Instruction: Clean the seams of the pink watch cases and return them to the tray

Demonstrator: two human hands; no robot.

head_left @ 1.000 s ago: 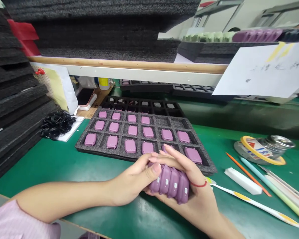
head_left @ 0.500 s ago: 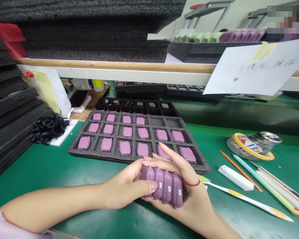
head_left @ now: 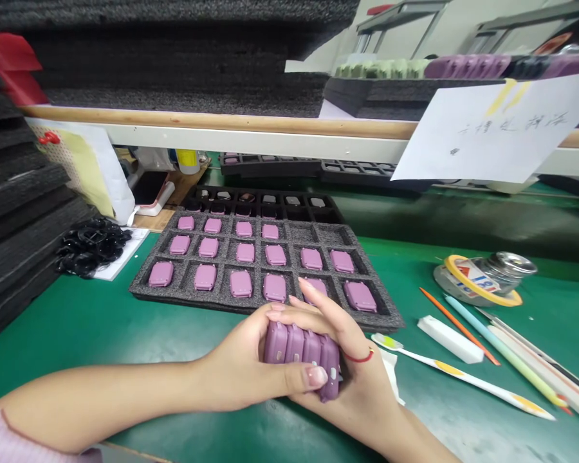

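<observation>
A row of several purple smartwatch cases [head_left: 296, 344] is gripped between my two hands, their narrow sides with small pale button inserts facing me. My left hand [head_left: 236, 376] holds the row's left end, its thumb lying across the front onto the rightmost case. Around the back and right end wraps my right hand [head_left: 367, 405], its index finger raised and a red cord at that finger's base. Just beyond, a dark foam tray [head_left: 212, 301] has similar purple cases [head_left: 241, 283] lying singly in its compartments. My right hand's fingers partly hide one of them.
Right of my hands lie a toothbrush [head_left: 463, 373], a white block [head_left: 450, 339], an orange stick [head_left: 456, 321] and a pale blue-green pen [head_left: 502, 347]. A dispenser bottle with yellow tape [head_left: 485, 280] stands behind. Black straps [head_left: 91, 247] lie left. A shelf edge [head_left: 251, 125] crosses above.
My left thumb has slid rightward along the cases, from the left part to the rightmost one. Both hands and the row sit slightly further left in view.
</observation>
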